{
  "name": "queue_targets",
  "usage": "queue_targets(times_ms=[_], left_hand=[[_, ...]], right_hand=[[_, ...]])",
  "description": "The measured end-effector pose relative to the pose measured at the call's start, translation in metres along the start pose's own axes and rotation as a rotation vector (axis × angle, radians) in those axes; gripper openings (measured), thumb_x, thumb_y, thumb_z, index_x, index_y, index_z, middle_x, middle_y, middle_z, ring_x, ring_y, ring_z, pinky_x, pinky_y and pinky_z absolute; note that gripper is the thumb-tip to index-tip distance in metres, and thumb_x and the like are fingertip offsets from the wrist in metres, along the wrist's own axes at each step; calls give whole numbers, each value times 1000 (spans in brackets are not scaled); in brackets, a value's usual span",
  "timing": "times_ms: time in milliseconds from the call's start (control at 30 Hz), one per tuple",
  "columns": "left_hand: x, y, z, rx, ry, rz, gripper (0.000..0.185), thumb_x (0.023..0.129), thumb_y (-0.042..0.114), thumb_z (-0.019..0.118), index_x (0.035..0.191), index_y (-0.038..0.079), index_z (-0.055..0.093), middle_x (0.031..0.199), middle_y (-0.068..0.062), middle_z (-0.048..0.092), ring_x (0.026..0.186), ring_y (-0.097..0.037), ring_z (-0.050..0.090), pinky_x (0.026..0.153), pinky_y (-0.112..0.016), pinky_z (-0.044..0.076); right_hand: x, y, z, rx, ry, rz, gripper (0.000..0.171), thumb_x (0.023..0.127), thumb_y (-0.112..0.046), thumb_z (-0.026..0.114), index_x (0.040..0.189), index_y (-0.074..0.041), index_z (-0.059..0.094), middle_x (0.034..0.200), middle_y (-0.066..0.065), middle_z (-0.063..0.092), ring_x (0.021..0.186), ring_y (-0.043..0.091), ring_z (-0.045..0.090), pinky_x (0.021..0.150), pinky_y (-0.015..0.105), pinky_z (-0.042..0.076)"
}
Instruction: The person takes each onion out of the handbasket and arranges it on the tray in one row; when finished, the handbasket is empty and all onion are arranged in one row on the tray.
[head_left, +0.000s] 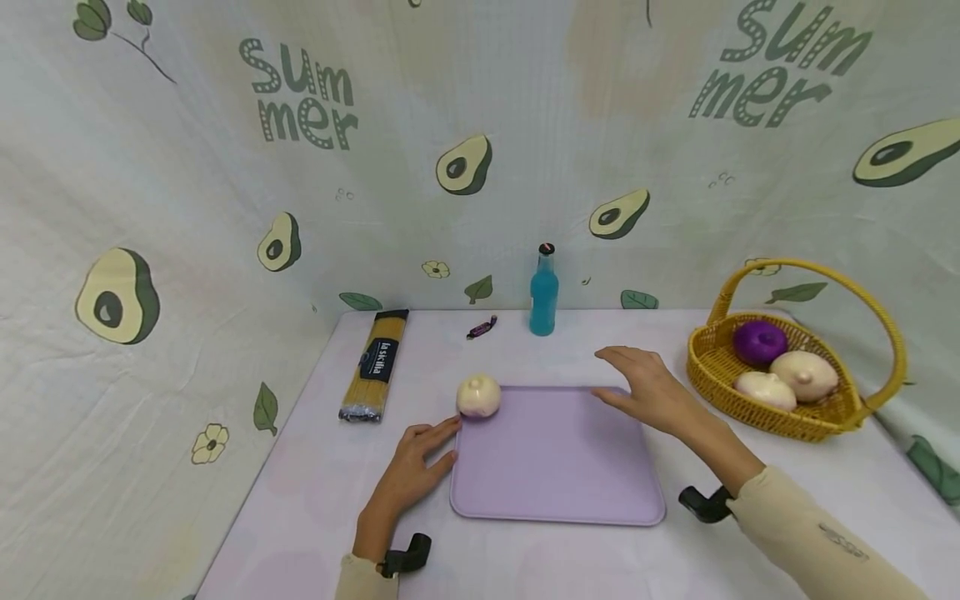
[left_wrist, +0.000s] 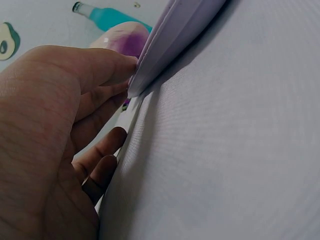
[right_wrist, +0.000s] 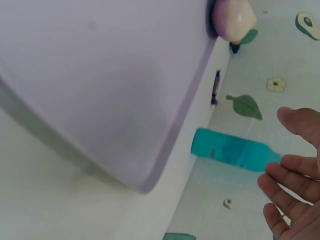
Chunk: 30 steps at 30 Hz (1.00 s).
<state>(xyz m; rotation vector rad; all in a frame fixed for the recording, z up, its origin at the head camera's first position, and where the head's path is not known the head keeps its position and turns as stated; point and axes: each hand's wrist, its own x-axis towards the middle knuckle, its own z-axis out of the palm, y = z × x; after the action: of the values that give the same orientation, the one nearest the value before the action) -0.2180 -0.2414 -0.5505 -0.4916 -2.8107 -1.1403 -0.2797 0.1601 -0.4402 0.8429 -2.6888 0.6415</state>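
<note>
Tray [head_left: 558, 458], lilac, flat and shallow-rimmed, lies at lower centre of the head view on the table [head_left: 300, 500]. Left hand [head_left: 412, 467] rests at the tray's left edge, fingers extended; in the left wrist view its fingertips [left_wrist: 117, 65] touch the rim of the tray [left_wrist: 170, 45], without curling round it. Right hand [head_left: 648, 387] hovers spread over the tray's upper right corner, gripping nothing; the right wrist view shows its fingers [right_wrist: 292, 175] apart and relaxed, clear of the tray [right_wrist: 100, 85].

Pale onion [head_left: 478, 395] sits at the tray's upper left corner, just beside the left fingertips; whether it stands on the rim or the table cannot be told. Upper centre: a blue bottle [head_left: 543, 292] upright and a wrapped candy [head_left: 482, 327]. Left of the tray: a spaghetti pack [head_left: 377, 362]. At right: a yellow basket [head_left: 885, 333] holding one purple and two pale onions.

Handling, judged: the tray looks rigid, light and smooth, probably plastic, so it may slide on the cloth and is best taken at two opposite rims, thumbs above, fingers under the lip. The onion appears round and smooth, light, prone to roll; a grasp from above surrounding its widest part seems safest.
</note>
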Motion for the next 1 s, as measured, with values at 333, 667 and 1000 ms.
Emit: queue_targets(times_ms=[333,667,1000], left_hand=[[1,2,-2,-9,-3,-1,49,96,27,68,144,24,57,150,10,48,125,-21,43,105,-53,38],[0,2,0,-12,-5,-17,49,96,29,68,144,26,56,150,13,48,124,-19,42,104,-54,38],[0,1,1,-9,5,-8,49,96,29,68,144,27,57,150,10,49,124,-20,43,102,-55,39]], right_hand=[[-17,27,-16,-65,35,55,52,85,-22,80,126,5,62,126,25,63,116,44,58,97,61,44],[-36,55,-36,-94,87,78,49,83,-19,81,122,6,63,118,28,66,107,45,61,88,60,49],[-55,83,-54,-136,46,184,53,86,-22,79,126,8,60,124,32,60,115,51,52,94,66,40]])
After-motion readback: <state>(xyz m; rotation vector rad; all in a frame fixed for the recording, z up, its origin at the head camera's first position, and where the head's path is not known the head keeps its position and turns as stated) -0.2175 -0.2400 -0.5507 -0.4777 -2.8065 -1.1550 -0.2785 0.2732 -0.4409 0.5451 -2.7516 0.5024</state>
